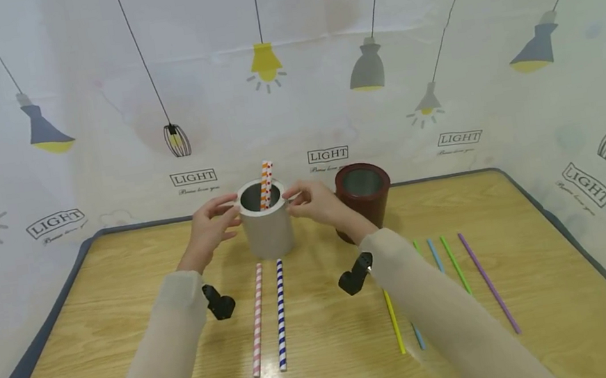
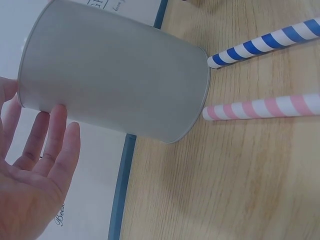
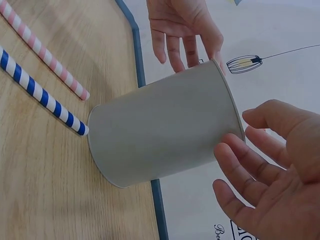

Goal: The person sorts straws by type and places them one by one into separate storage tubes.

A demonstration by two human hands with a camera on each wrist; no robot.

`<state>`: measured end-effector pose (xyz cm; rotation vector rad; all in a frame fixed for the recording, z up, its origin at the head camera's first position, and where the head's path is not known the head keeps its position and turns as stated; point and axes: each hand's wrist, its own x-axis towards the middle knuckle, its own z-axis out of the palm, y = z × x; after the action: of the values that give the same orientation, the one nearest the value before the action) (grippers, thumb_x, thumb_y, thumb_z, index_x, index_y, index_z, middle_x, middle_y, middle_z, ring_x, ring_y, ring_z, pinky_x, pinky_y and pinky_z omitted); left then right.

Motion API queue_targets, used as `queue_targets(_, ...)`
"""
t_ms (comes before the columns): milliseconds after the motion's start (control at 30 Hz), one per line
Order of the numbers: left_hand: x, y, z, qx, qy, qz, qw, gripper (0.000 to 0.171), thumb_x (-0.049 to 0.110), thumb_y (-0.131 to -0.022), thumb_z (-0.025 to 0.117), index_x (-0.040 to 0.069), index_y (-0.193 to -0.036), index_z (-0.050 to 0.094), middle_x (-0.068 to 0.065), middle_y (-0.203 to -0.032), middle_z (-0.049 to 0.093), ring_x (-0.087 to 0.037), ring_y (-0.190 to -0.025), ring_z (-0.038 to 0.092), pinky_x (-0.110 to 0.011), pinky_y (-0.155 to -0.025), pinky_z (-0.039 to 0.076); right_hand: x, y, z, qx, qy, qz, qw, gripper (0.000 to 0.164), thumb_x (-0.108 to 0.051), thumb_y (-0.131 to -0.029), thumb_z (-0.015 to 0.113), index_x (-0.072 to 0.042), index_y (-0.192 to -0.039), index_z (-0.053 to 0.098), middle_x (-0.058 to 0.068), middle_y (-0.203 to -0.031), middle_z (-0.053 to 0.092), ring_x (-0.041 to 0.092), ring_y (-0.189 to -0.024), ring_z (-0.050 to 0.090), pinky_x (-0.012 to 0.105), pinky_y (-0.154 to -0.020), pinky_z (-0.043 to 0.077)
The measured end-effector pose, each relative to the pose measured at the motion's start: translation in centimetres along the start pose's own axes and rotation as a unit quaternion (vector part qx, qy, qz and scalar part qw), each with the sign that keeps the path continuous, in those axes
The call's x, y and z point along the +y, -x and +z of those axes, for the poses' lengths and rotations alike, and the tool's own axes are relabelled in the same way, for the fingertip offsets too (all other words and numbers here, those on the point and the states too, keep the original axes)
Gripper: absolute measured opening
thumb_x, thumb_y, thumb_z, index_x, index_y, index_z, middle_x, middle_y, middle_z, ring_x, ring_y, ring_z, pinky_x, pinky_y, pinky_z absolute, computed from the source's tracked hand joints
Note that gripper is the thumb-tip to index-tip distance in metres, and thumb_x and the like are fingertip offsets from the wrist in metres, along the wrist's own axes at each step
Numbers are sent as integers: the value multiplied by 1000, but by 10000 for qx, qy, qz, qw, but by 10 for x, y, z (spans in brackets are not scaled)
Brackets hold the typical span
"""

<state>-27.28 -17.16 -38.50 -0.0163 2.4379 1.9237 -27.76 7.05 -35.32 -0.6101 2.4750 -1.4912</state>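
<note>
2 straws (image 1: 281, 315) lie before the left can (image 1: 269, 235).

On the pale wooden table (image 1: 330, 340), a grey can (image 1: 269, 236) stands upright between the person's fingers (image 2: 57, 130). Just right of the right-hand fingers (image 3: 237, 172) stands a dark red can (image 1: 366, 203). Nearer than the fingers lie a pink-striped straw (image 1: 257, 321) and a blue-striped straw (image 1: 280, 315); farther right, thin straws (image 1: 489, 282), yellow, light blue, green and purple.

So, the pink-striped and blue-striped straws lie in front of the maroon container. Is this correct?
No: the head view shows the pink-striped straw and blue-striped straw lying in front of the grey container, not the maroon container.
</note>
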Motion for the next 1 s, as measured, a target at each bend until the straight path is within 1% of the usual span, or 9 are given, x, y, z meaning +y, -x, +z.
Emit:
queue_targets(67,0,0,0,-9,8,12,10000,44,28,-90,60,12,-130,50,-16,-121,52,-32,-100,58,-41,-78,52,0,3,1,-20,-15,-32,10000,28,-6,-88,59,1,-115,57,18,-102,60,26,-93,57,31,-74,49)
queue_targets(167,0,-1,-1,-17,27,24,10000,45,28,-90,60,11,-130,50,-17,-121,52,-33,-100,58,-43,-79,51,1,9,2,13,12,-231,9997,28,-5,-87,60,2,-114,58,20,-105,59,27,-94,57,33,-74,49)
queue_targets(300,-1,-2,-1,-35,77,29,10000,45,28,-90,60,11,-130,50,-17,-121,52,-31,-99,58,-45,-80,50,5,16,6,-6,-138,-310,9994,28,-4,-86,60,3,-114,58,18,-107,59,27,-94,57,31,-73,49)
queue_targets(400,-2,-2,-2,-42,91,37,9999,44,28,-90,60,12,-130,51,-16,-120,52,-28,-96,59,-46,-81,50,11,20,10,-120,-315,-151,9993,29,-5,-86,60,3,-114,58,17,-105,59,26,-94,57,30,-72,48)
queue_targets(567,-2,0,-3,-36,79,49,9999,44,28,-90,60,12,-130,50,-16,-120,52,-25,-93,60,-45,-81,50,20,26,19,-246,-394,-32,9989,30,-4,-86,60,5,-114,57,17,-99,61,25,-90,58,27,-69,48)
queue_targets(700,-2,0,-2,-29,67,44,10000,45,29,-90,60,12,-130,51,-16,-119,52,-26,-95,60,-45,-81,50,29,31,26,-289,-377,-3,9989,29,-3,-85,61,7,-111,58,16,-97,61,23,-87,58,26,-67,48)
queue_targets(867,-2,-2,0,-34,24,48,10000,46,31,-89,60,12,-130,50,-17,-120,51,-30,-98,58,-44,-81,50,39,34,37,-309,-366,134,9988,28,-1,-83,64,8,-108,59,15,-94,62,20,-84,58,23,-65,47)
queue_targets(967,-2,-2,-1,-26,13,51,10000,46,31,-89,60,12,-130,50,-17,-121,51,-31,-99,58,-45,-82,50,45,34,47,-187,-310,453,9983,27,-2,-81,64,8,-106,60,13,-86,63,16,-74,57,21,-60,45)
queue_targets(1000,-3,-2,-1,-23,23,52,10000,46,31,-89,60,12,-130,50,-17,-121,51,-32,-99,58,-45,-82,49,47,34,50,-122,-281,620,9976,27,-3,-81,65,7,-106,61,12,-83,63,15,-71,56,21,-57,45)
